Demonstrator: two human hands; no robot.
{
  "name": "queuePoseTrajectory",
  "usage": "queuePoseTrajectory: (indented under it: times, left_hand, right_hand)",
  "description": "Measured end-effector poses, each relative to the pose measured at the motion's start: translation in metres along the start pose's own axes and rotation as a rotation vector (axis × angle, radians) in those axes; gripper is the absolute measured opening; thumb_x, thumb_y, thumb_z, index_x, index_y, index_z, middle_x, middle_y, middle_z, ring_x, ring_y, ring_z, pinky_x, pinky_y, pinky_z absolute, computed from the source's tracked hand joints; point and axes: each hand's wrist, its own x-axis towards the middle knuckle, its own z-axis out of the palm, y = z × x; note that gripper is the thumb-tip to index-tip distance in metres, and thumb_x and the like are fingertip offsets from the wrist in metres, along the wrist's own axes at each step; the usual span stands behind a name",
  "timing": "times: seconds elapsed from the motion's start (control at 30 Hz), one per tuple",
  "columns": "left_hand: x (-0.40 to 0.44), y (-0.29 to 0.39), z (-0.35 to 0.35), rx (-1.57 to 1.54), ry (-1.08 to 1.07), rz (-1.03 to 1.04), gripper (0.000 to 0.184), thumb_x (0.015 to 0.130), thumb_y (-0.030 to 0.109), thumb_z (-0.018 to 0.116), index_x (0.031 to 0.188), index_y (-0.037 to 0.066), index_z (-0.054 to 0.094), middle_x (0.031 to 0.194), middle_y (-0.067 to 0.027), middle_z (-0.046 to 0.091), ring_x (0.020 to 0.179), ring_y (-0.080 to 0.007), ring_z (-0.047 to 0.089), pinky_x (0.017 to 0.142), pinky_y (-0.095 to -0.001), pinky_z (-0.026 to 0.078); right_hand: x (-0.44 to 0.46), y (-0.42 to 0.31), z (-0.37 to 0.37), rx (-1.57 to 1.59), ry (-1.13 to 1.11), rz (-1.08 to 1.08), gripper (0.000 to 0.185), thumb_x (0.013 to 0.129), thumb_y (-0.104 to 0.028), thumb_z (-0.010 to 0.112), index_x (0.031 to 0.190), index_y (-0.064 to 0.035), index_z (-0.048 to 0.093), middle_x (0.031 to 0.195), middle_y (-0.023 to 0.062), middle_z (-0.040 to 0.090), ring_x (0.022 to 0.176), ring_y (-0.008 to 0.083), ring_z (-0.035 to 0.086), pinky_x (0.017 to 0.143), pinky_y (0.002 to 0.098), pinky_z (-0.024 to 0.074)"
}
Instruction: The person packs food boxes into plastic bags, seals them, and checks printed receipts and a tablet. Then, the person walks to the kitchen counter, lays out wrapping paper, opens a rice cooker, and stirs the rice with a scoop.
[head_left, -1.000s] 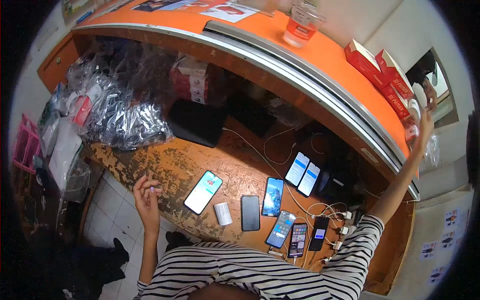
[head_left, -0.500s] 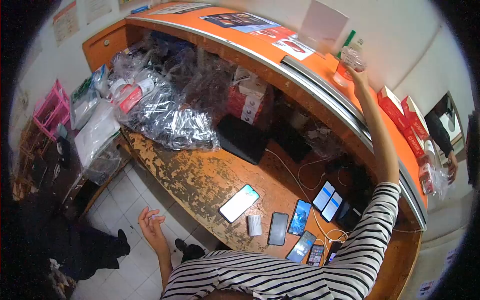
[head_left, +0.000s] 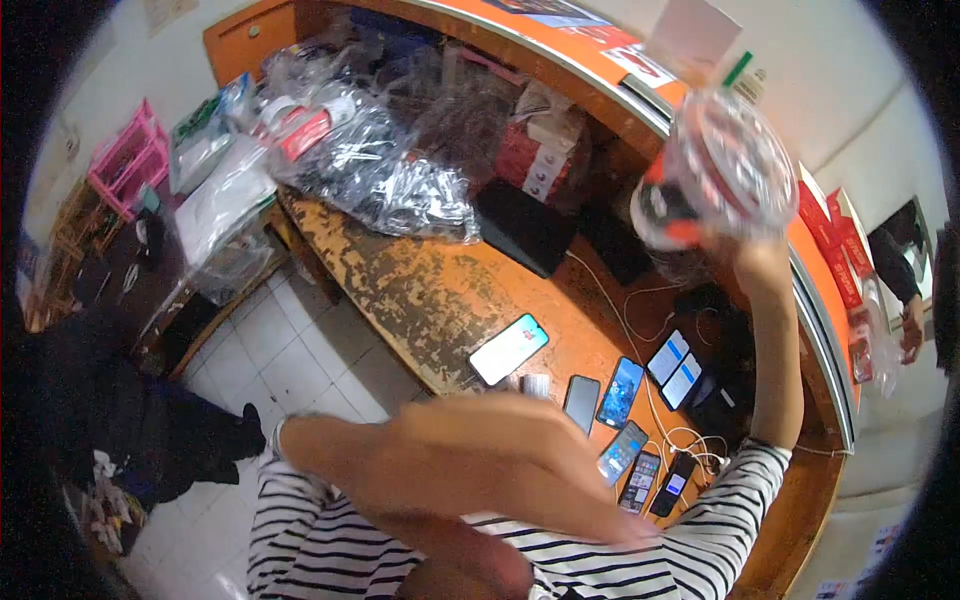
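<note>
My right hand (head_left: 752, 255) is wrapped round a clear plastic cup with a lid (head_left: 735, 165), raised above the counter's right side. The cup is tilted, its round lid toward me, with red and black print on its side. My left hand (head_left: 480, 455) is lifted close in front of me, blurred by motion. Its fingers stretch to the right and I see nothing in them. Beneath it lie several phones, among them a white-screened phone (head_left: 510, 348), a blue-screened phone (head_left: 620, 390) and a grey phone (head_left: 581, 402). A small pale cylinder (head_left: 536, 385) is partly hidden by the left hand.
A heap of clear plastic bags (head_left: 390, 190) covers the worn wooden desk's (head_left: 370, 265) far left. White cables (head_left: 640, 385) run among the phones. Red boxes (head_left: 835, 235) stand on the orange ledge. A pink basket (head_left: 130, 160) is at left; another person's hand (head_left: 911, 325) shows at far right.
My right hand has brought the cup off the orange ledge and nearer to me. My left hand has risen from the lower left to the front of my body. The view has shifted.
</note>
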Motion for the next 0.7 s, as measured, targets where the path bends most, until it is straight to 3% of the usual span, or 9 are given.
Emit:
queuePoseTrajectory:
  times: [0.03,0.1,0.17,0.27,0.37,0.43,0.53,0.6,0.7]
  left_hand:
    - [0.007,0.000,0.012,-0.112,0.026,0.085,0.033,0.085,0.029,0.052,0.097,0.000,0.059,0.084,-0.0145,0.060,0.076,-0.0282,0.058,0.066,-0.0345,0.048]
    - [0.009,-0.023,0.026,-0.362,-0.071,0.324,0.022,0.082,0.013,0.053,0.094,-0.006,0.057,0.088,-0.0132,0.050,0.070,-0.0204,0.052,0.061,-0.0288,0.044]
    - [0.002,-0.003,0.015,-0.298,-0.106,0.126,0.017,0.080,0.014,0.057,0.092,0.001,0.060,0.088,-0.0118,0.055,0.077,-0.0210,0.055,0.065,-0.0288,0.043]
    - [-0.016,-0.008,0.018,-0.238,-0.070,0.111,0.013,0.078,0.009,0.060,0.089,0.002,0.061,0.084,-0.0102,0.056,0.073,-0.0184,0.055,0.060,-0.0283,0.043]
    - [-0.051,-0.029,0.032,0.009,-0.014,0.151,0.019,0.075,0.018,0.064,0.089,0.005,0.062,0.087,-0.0099,0.058,0.078,-0.0248,0.057,0.067,-0.0339,0.045]
    - [-0.083,-0.037,0.036,0.040,-0.167,-0.090,0.030,0.073,0.029,0.066,0.095,0.009,0.061,0.100,-0.0107,0.056,0.093,-0.0298,0.054,0.081,-0.0383,0.043]
    - [-0.081,-0.027,0.039,-0.009,-0.303,-0.575,0.036,0.074,0.033,0.062,0.100,0.009,0.058,0.110,-0.0123,0.051,0.102,-0.0306,0.048,0.088,-0.0387,0.038]
    - [-0.073,-0.030,0.035,0.283,-0.414,-0.293,0.039,0.075,0.033,0.062,0.105,0.009,0.055,0.116,-0.0132,0.047,0.108,-0.0330,0.043,0.092,-0.0422,0.033]
    - [-0.065,-0.037,0.037,0.115,-0.446,-0.156,0.038,0.075,0.033,0.062,0.104,0.009,0.055,0.116,-0.0135,0.047,0.108,-0.0336,0.043,0.091,-0.0430,0.032]
  right_hand:
    - [-0.008,-0.011,0.006,0.012,-0.033,-0.013,0.045,0.070,-0.014,0.065,0.110,0.0001,0.048,0.101,0.0090,0.056,0.087,0.0171,0.054,0.078,0.0303,0.0434]
    - [-0.019,-0.035,0.024,0.031,-0.110,-0.073,0.043,0.070,-0.014,0.065,0.108,-0.0003,0.048,0.099,0.0099,0.056,0.086,0.0182,0.055,0.078,0.0311,0.0438]
    - [-0.023,-0.058,0.037,0.056,-0.177,-0.156,0.042,0.070,-0.015,0.065,0.106,-0.0006,0.049,0.097,0.0107,0.057,0.085,0.0192,0.055,0.077,0.0319,0.0443]
    - [-0.024,-0.086,0.051,0.107,-0.247,-0.279,0.039,0.070,-0.016,0.065,0.103,-0.0012,0.049,0.094,0.0120,0.057,0.083,0.0207,0.056,0.077,0.0330,0.0449]
    - [-0.028,-0.105,0.055,0.153,-0.282,-0.380,0.037,0.070,-0.016,0.065,0.101,-0.0017,0.050,0.091,0.0133,0.058,0.081,0.0223,0.058,0.076,0.0342,0.0456]
    - [-0.031,-0.114,0.056,0.179,-0.296,-0.441,0.036,0.070,-0.017,0.066,0.099,-0.0021,0.050,0.089,0.0142,0.059,0.079,0.0233,0.058,0.075,0.0350,0.0461]
    - [-0.035,-0.127,0.056,0.223,-0.299,-0.520,0.033,0.070,-0.018,0.066,0.096,-0.0026,0.051,0.087,0.0154,0.059,0.077,0.0248,0.059,0.074,0.0362,0.0467]
    - [-0.038,-0.133,0.054,0.245,-0.296,-0.562,0.032,0.070,-0.018,0.066,0.094,-0.0030,0.051,0.085,0.0163,0.060,0.076,0.0258,0.060,0.074,0.0370,0.0472]
    - [-0.047,-0.143,0.052,0.229,-0.253,-0.555,0.030,0.070,-0.019,0.066,0.092,-0.0035,0.052,0.082,0.0176,0.061,0.074,0.0274,0.061,0.073,0.0382,0.0479]
